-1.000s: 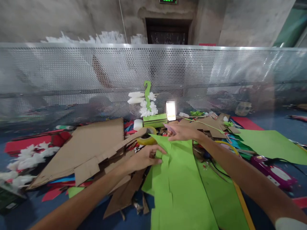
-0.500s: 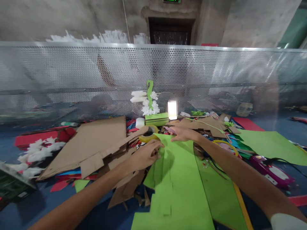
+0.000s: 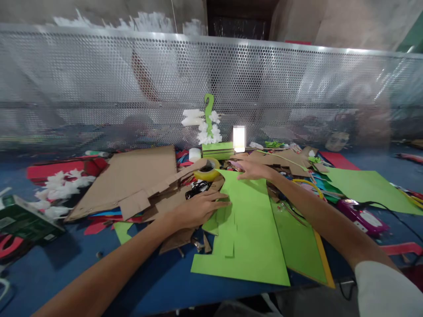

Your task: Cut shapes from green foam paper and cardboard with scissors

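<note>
Green sheet lies nearest us on the blue table, small flaps down its left side. Probably light, bendy, easily creased; we'd grip the broad right side, sparing the flaps. Left hand, fingers loosely spread, touches its left edge. Right hand at its far end; whether pinching, we cannot tell. Perforated panel beyond.

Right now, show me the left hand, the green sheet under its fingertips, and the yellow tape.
Left hand (image 3: 197, 208): head view, its back.
Green sheet (image 3: 251, 224): head view, middle.
Yellow tape (image 3: 208, 176): head view, roll's front.
</note>
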Tool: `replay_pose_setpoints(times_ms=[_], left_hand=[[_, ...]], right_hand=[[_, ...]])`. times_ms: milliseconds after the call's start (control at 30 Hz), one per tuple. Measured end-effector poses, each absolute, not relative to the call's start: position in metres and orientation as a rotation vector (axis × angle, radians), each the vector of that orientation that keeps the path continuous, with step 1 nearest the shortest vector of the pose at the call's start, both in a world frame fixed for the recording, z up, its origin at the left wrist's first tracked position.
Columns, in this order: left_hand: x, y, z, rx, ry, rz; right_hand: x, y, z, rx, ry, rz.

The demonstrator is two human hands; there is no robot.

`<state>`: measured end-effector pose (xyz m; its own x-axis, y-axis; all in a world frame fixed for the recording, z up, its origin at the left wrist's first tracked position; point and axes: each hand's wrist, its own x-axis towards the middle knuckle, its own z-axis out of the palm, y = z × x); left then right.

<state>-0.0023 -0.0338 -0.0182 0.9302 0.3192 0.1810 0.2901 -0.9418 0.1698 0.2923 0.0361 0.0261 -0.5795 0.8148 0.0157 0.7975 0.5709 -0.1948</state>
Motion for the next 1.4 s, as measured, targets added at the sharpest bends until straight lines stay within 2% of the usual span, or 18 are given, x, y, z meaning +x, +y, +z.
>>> replay_pose_setpoints(times_ms=[567, 1100, 1400], left_hand=[[0.008, -0.059, -0.015, 2.864, 0.552, 0.310], [0.022, -0.058, -0.027, 2.904, 0.753, 0.323], [0.016, -0.060, -0.023, 2.853, 0.702, 0.172]], right_hand=[[0.296, 0.047, 0.014, -1.458, -2.638, 0.290], [0.302, 0.049, 0.010, -1.443, -2.446, 0.179], [0.296, 0.044, 0.015, -1.549, -2.414, 0.112]])
